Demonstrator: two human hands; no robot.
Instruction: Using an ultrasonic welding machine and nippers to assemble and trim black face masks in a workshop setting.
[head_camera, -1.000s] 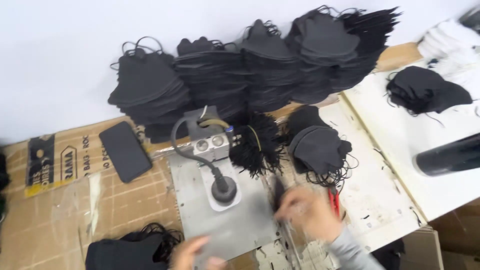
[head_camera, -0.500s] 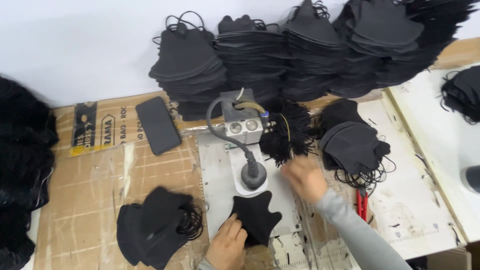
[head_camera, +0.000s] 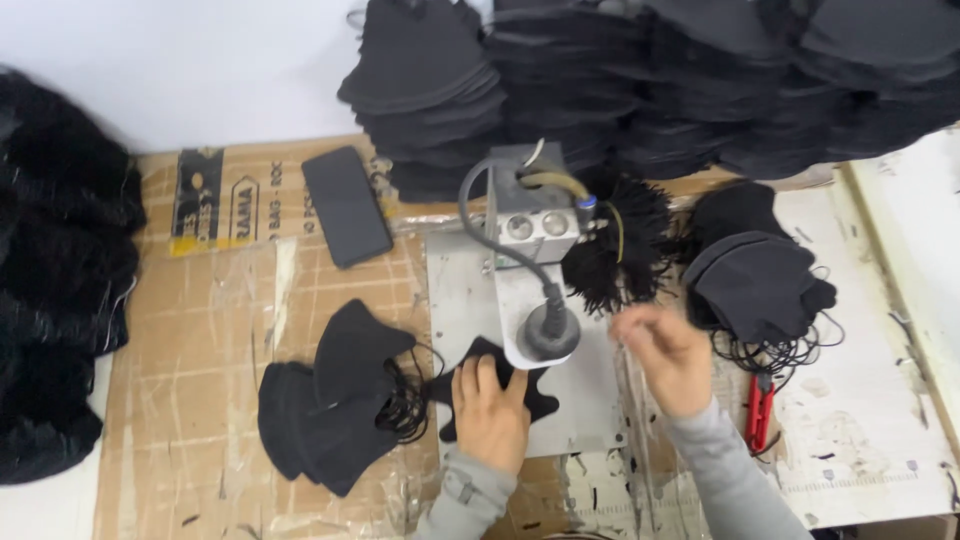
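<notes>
My left hand (head_camera: 490, 412) presses flat on a black fabric mask piece (head_camera: 535, 398) lying on the grey metal plate (head_camera: 462, 290), just below the round welding head (head_camera: 548, 332) of a small machine (head_camera: 528, 210). My right hand (head_camera: 668, 352) hovers to the right of the head, fingers pinched near a bundle of black ear-loop cords (head_camera: 620, 250); whether it holds a cord is unclear through blur. A small stack of finished black masks (head_camera: 340, 400) with loops lies left of my left hand.
Large piles of black masks (head_camera: 640, 80) line the wall behind the machine, and another heap (head_camera: 60, 280) sits at far left. A dark phone (head_camera: 346, 206) lies on the cardboard-covered bench (head_camera: 200, 330). More masks (head_camera: 760, 280) and red snips (head_camera: 760, 415) lie at right.
The view has shifted right and down. A mask piece has come onto the plate under my left hand, and my right hand has moved up toward the cord bundle.
</notes>
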